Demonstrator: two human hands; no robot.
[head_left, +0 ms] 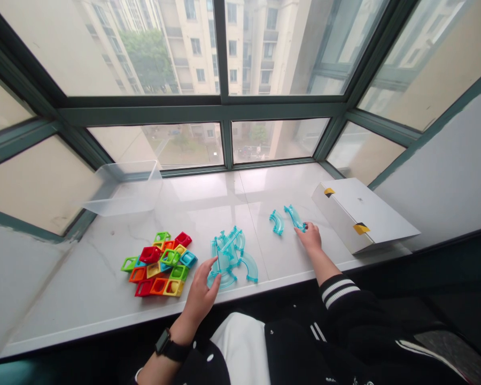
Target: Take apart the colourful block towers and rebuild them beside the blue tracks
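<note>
1. So the long track [293, 216] lay on the right half of the sill [240, 187], past the fingertips of the right hand [311, 238], forward and a bit left. Its long axis ran slantwise, far end left, near end right at that hand. Right was easily the closer hand.
2. Right hand: thumb and fingers looked clamped on the track's near end, rest of it sticking out. Couldn't tell if it was lifted at all.
3. The curve [278, 222] sat just left of the track, not touching, between it and the blue pile [229, 248].
4. Left hand [202, 286]: thumb and index apart, right at the pile's left edge. Didn't look like it was gripping anything; couldn't tell if it touched a piece.
5. Blocks [160, 264] were heaped left of that hand, well away from the track.
</note>
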